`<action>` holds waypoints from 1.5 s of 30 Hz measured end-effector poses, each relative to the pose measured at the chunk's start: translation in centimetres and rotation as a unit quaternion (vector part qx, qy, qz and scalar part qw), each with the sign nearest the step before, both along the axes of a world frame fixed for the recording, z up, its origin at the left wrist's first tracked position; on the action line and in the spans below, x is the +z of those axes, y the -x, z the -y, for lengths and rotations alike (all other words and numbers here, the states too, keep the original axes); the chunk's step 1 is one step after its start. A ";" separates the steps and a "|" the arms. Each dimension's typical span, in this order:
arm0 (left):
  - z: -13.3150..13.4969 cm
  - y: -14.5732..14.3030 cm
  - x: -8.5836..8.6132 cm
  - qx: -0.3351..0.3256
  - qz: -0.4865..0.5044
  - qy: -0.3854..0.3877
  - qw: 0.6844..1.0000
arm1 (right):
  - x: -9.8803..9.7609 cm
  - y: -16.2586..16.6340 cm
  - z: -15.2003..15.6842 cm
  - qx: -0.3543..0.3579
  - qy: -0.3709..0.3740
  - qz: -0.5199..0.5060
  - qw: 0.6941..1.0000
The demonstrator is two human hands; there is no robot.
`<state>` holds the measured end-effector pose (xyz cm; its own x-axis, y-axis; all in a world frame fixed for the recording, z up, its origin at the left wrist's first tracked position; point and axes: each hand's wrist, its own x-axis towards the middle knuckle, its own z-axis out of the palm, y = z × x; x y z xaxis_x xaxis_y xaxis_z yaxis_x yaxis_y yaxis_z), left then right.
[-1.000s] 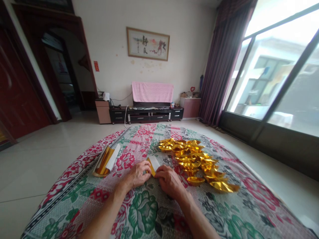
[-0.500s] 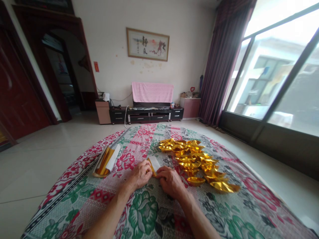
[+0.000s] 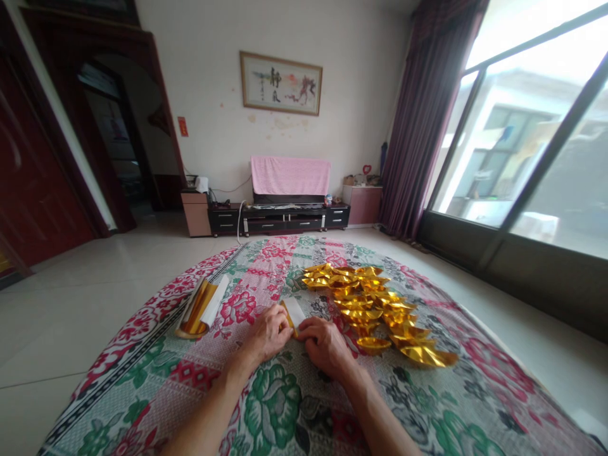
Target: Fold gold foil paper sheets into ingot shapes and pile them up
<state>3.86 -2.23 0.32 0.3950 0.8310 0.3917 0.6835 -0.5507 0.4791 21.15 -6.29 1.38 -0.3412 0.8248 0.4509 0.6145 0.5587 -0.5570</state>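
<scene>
A small sheet of gold foil paper (image 3: 297,310), white on its back and with a gold strip folded along its left side, lies on the flowered cloth between my hands. My left hand (image 3: 272,330) has its fingers curled and pressed on the gold edge. From the other side, my right hand (image 3: 324,342) grips the sheet's lower right corner with thumb and fingers. Several folded gold paper ingots (image 3: 373,304) stand in rows just right of my hands. To the left rests a loosely rolled stack of gold foil paper (image 3: 202,308), its white backs partly showing.
The flowered cloth (image 3: 280,405) covers the rounded surface under my hands. Beyond it, a low black cabinet (image 3: 285,223) stands at the wall, with a pink towel (image 3: 291,175) draped over something on it. A purple curtain (image 3: 413,126) and large windows are at the right.
My left hand's fingers have slid very slightly along the gold edge toward my right hand. The paper, the ingots and the roll stay where they were.
</scene>
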 end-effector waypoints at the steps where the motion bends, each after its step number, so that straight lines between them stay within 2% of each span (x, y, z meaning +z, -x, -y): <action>1: 0.0 -0.1 0.0 0.003 -0.003 -0.004 1.000 | 0.0 0.0 0.0 -0.001 0.001 0.000 1.000; 14: -0.1 -0.4 -0.3 0.022 -0.010 -0.020 1.000 | 0.0 -0.1 0.0 -0.008 0.004 -0.006 1.000; 35: -0.2 -0.3 -0.5 0.024 -0.010 0.016 1.000 | -0.1 0.0 0.0 0.000 -0.007 -0.019 1.000; 45: -0.7 -0.3 -0.8 0.030 -0.038 0.008 0.999 | 0.3 -0.1 0.5 0.006 0.013 0.020 1.000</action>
<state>4.19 -1.56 -0.50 0.3728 0.8600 0.3484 0.7496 -0.5004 0.4333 21.28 -6.77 1.64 -0.3689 0.8314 0.4156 0.6293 0.5524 -0.5466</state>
